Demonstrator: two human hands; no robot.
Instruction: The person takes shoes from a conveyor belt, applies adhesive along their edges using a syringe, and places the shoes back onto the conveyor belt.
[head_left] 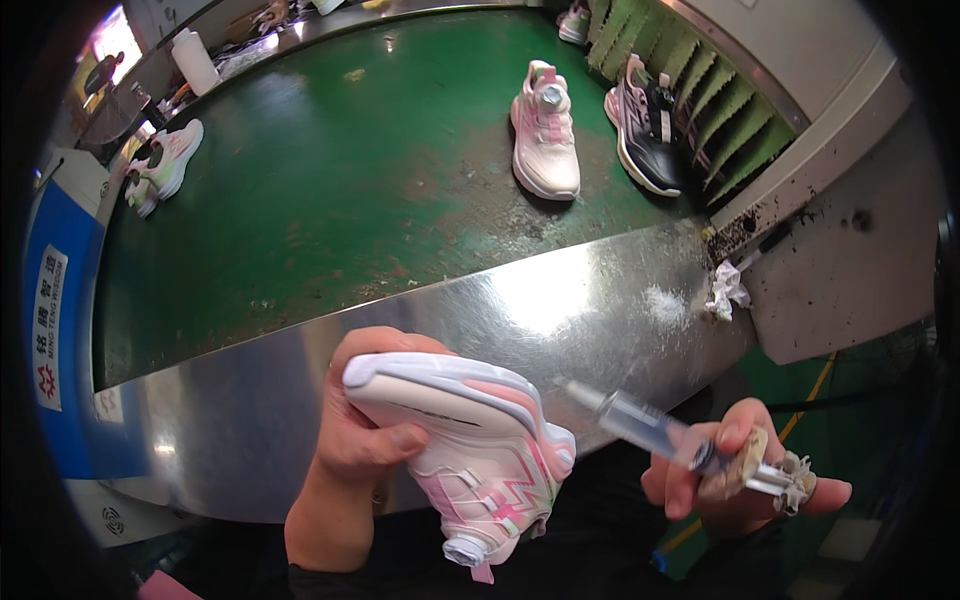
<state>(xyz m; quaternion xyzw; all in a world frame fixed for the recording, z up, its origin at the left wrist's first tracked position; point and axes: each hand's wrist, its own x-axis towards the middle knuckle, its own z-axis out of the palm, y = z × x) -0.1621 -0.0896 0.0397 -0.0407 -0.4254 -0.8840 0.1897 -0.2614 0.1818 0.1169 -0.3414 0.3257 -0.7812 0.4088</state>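
Note:
My left hand (362, 420) grips a pink and white sneaker (480, 430) by the toe end, its sole edge turned up and its dial and heel loop hanging toward me. In my right hand (735, 475) is a clear syringe (645, 425) with a dark plunger tip. Its nozzle points left toward the sneaker's sole and stays apart from it. Tape or rag is wrapped about the syringe's flange and plunger end, with my thumb by the plunger. The nozzle is slightly blurred.
A metal ledge (420, 310) borders the green conveyor belt (330, 190). On the belt stand a pink sneaker (545, 140), a black sneaker (645, 130) and white-green shoes (165, 165). Green curtain flaps (720, 110) hang at the right, above crumpled tissue (727, 290). A white bottle (195, 62) stands far left.

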